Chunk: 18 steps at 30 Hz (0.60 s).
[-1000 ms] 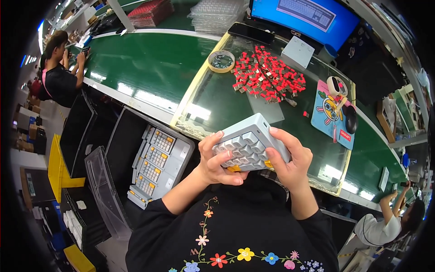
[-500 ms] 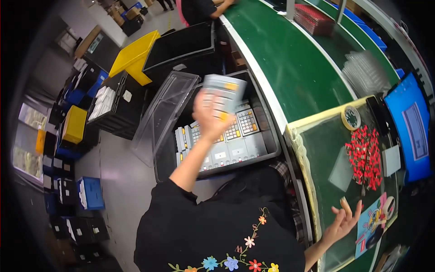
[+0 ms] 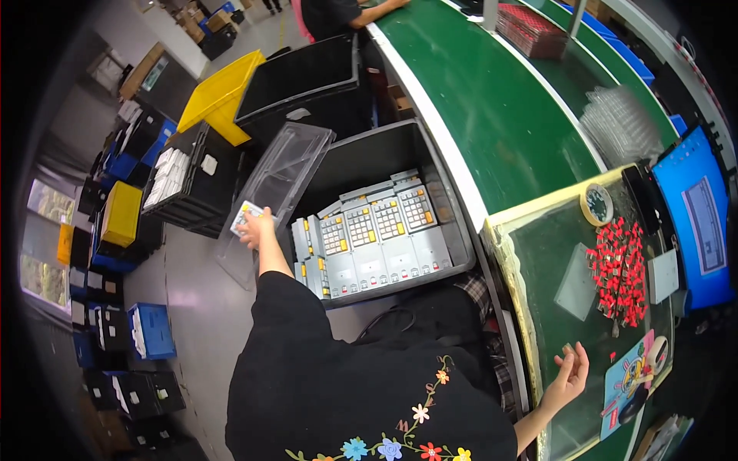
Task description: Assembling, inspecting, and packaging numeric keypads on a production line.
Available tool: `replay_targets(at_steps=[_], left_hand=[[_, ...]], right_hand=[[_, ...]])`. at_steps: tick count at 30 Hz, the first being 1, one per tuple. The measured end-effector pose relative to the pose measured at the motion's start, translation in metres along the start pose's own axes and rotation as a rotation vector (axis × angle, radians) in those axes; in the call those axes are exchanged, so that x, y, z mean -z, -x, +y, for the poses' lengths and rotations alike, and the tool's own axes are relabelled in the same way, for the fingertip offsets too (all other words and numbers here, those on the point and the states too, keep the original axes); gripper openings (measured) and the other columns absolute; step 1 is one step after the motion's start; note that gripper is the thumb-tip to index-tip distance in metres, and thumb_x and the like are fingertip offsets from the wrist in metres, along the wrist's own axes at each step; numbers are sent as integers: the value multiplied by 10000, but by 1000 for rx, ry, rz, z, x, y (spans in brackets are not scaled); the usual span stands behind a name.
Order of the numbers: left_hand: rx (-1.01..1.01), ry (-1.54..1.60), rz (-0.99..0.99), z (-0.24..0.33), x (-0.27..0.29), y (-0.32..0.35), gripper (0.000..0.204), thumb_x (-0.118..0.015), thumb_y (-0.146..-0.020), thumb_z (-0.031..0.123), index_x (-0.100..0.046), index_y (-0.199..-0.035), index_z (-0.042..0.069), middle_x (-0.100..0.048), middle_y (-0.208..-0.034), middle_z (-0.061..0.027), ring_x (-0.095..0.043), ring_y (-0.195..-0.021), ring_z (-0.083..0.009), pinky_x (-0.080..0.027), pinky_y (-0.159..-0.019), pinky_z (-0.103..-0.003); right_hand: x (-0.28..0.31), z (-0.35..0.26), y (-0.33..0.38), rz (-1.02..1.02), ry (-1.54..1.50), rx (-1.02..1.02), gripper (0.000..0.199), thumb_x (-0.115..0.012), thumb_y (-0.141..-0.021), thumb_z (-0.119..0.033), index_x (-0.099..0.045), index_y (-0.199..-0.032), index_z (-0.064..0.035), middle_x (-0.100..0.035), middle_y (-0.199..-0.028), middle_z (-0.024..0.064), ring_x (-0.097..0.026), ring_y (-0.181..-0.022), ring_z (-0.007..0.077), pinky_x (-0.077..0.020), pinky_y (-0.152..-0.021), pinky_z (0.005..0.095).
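My left hand (image 3: 260,228) is closed around a grey keypad device (image 3: 245,217) with white and orange keys. It is above the clear plastic lid (image 3: 288,157), left of a black crate (image 3: 467,244); I cannot tell if the device touches the lid. Rows of similar grey keypad devices (image 3: 386,219) fill the crate's lower part, some on edge along its left side. Over the right-hand table, my right hand (image 3: 567,378) has loosely bent fingers, somewhat apart, with nothing visible in them. A pile of small red-and-black parts (image 3: 619,269) lies beyond it.
The green work surface (image 3: 477,100) runs along the right. It holds a tape roll (image 3: 596,204), a white box (image 3: 663,275), a colourful mat (image 3: 624,380) and a blue-lit screen (image 3: 696,223). Black bins (image 3: 300,84) and a yellow one (image 3: 219,96) stand behind the crate. A co-worker's arm (image 3: 377,11) rests far ahead.
My left hand has carried the keypad device from above the crate leftward and down to the clear lid. My right hand's fingers have drawn in from a wider spread.
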<state>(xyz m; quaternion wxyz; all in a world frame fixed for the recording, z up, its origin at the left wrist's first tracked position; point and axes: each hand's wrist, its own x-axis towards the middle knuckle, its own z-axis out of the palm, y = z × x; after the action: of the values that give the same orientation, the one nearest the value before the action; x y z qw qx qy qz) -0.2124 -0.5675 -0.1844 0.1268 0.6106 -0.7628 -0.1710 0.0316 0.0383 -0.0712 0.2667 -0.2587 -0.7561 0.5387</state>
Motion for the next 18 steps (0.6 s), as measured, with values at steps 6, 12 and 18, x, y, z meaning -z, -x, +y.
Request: replay_targets(at_steps=[6, 12, 18], left_hand=[[-872, 186, 156, 97, -41, 93, 472, -550, -820, 386, -493, -1236, 169, -305, -1394, -128, -353, -1226, -366, -313, -962, -510], [-1773, 644, -761, 201, -65, 342, 315, -614, -791, 176, -595, -1083, 59, -564, -1139, -123, -512, -1067, -279, -401, -914, -353], [-2115, 623, -1144, 250, -162, 462, 311, -646, -768, 178, -603, -1041, 35, -597, -1038, -140, -549, -971, -281, -439, -822, -353]], right_hand=[[-10, -12, 2, 90, -20, -65, 196, -552, -844, -12, -597, -1029, 35, -641, -885, 115, -603, -756, 154, -520, -667, 244], [4, -20, 5, 212, 138, 41, 177, -576, -793, 20, -633, -961, 28, -655, -819, 88, -593, -681, 134, -488, -639, 220], [50, -22, 29, 483, 305, 4, 190, -580, -783, 18, -634, -964, 21, -653, -795, 76, -576, -643, 128, -467, -621, 216]])
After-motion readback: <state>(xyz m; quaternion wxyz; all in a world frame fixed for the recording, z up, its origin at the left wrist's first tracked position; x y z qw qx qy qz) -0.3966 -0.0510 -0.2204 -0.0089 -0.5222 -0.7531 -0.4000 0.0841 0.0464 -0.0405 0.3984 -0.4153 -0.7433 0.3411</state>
